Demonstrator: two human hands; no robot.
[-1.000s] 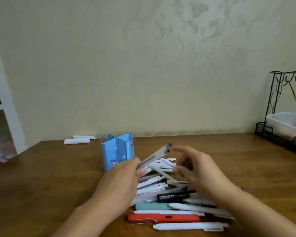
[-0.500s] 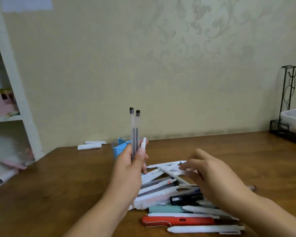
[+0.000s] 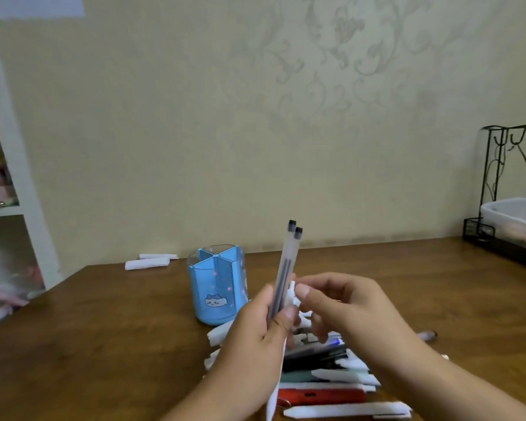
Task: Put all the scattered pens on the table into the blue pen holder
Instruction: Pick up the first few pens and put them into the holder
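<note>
**2 pens held upright beside the holder**

At lower centre of the frame, the left hand (image 3: 255, 335) grips 2 clear pens (image 3: 287, 262), tilted slightly right, caps up. The right hand (image 3: 346, 308) sits just beside them, fingers curled around something white; what it holds is blurred. The blue pen holder (image 3: 217, 287) stands left of the hands on the wooden surface (image 3: 104, 344). The pen pile (image 3: 331, 378) lies below the hands.

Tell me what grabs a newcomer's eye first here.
Two translucent pens held upright in the left hand at centre, the right hand beside them. Just behind-left stands the blue pen holder, with a heap of pens on the wooden table below.
</note>
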